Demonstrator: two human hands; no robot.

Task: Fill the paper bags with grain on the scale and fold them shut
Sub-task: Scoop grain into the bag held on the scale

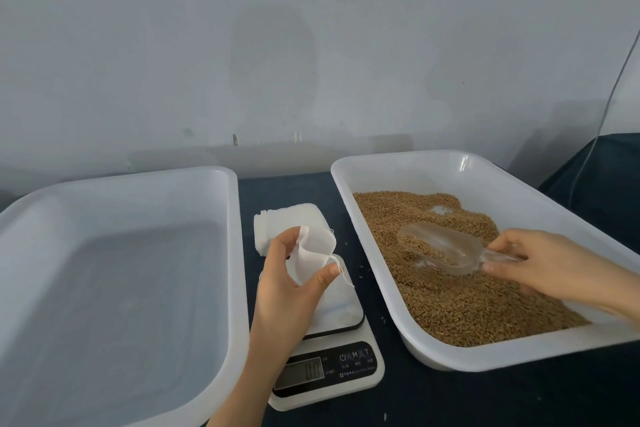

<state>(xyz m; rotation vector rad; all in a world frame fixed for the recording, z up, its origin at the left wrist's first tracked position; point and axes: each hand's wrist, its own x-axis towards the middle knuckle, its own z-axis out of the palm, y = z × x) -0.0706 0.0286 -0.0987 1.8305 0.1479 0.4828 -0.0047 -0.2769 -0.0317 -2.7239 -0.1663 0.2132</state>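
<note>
Pale grey wall [311, 45] behind; dark blue tabletop [433, 399] below

- Left: white plastic tray [121, 288], nothing visible inside
- Right: second white tray [485, 177] holding brown grain [467, 305]
- Between the trays: white digital kitchen scale [346, 374], display facing the person, digits too blurred to read. Stack of white paper bags [291, 218] just behind it
- Left hand [287, 288]: thumb and fingers pinch one white paper bag [311, 253]. The bag sits at the fingertips, over the far end of the scale platform and in front of the stack; a thin string hangs from its edge. Cannot tell whether it touches the platform
- Right hand [540, 260]: fingers curled round the handle of a clear plastic scoop [440, 250]. The bowl lies in the grain, pointing away from the hand, with some grain inside
</note>
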